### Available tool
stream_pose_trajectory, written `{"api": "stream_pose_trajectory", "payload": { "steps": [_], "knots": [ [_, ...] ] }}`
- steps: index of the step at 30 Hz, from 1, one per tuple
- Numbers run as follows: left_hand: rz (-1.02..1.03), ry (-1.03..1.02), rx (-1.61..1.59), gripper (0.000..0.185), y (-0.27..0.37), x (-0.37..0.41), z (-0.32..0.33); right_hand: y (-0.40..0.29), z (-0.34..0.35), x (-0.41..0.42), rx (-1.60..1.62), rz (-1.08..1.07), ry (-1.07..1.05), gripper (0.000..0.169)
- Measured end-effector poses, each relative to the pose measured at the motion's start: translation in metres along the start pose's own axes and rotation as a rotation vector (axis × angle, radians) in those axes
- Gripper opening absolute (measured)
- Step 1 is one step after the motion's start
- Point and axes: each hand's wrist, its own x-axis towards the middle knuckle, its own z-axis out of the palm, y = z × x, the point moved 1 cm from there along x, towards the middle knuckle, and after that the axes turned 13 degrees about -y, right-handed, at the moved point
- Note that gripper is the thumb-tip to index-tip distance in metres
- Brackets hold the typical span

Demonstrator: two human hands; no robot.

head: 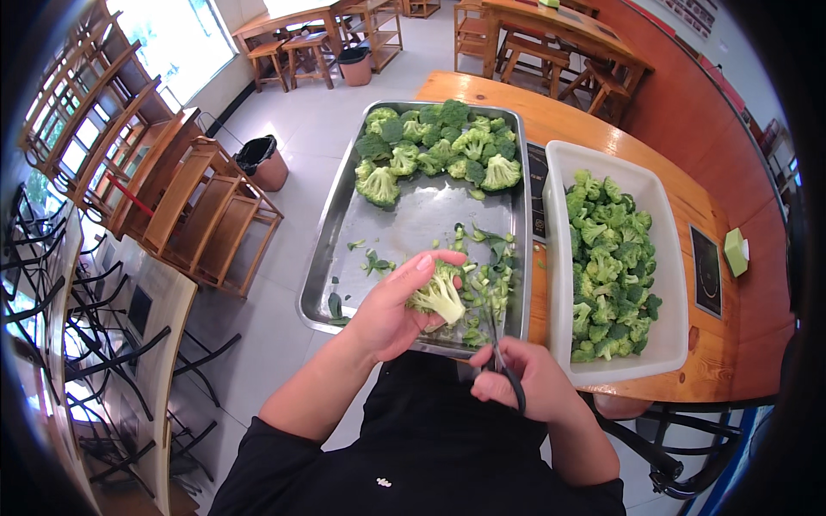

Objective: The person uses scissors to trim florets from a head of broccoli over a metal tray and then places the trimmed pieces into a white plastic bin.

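Note:
My left hand [401, 309] holds a broccoli piece [445, 295] over the near part of a metal tray [413, 226], its pale stem turned toward my right. In my right hand [529, 380] is a pair of scissors [498, 361] with black handles; the blades point away from me, beside the stem and apart from it. Larger broccoli pieces [445, 138] fill the far end of the tray. Cut stem bits and leaves [487, 284] lie scattered at its near right. To the right, a white plastic bin [661, 329] holds many small broccoli florets [606, 258].
Both containers rest on a wooden table [703, 361] with built-in induction cooktops [705, 271]. A green tissue box [735, 251] sits at the right edge. On the floor to the left stand a lined waste bin [261, 161] and a wooden shelf rack [213, 213].

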Motion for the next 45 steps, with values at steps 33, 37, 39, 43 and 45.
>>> {"api": "stream_pose_trajectory", "payload": {
  "steps": [33, 37, 39, 43, 45],
  "knots": [
    [-0.121, 0.028, 0.019, 0.03, -0.019, 0.03, 0.021, 0.002, 0.0, -0.025, 0.096, -0.114, 0.006, 0.02],
    [-0.053, -0.188, 0.199, 0.047, -0.02, 0.093, 0.064, 0.021, 0.003, -0.047, 0.193, -0.37, 0.024, 0.02],
    [0.046, -0.172, 0.266, 0.056, -0.021, 0.128, 0.072, 0.028, 0.003, -0.05, 0.236, -0.483, 0.029, 0.021],
    [0.147, -0.057, 0.878, 0.047, -0.001, 0.116, 0.043, 0.038, -0.003, -0.066, 0.092, -0.51, 0.064, 0.023],
    [0.055, 0.017, 1.081, 0.042, 0.007, 0.083, 0.012, 0.049, -0.007, -0.067, 0.048, -0.525, 0.069, 0.024]
  ]
}}
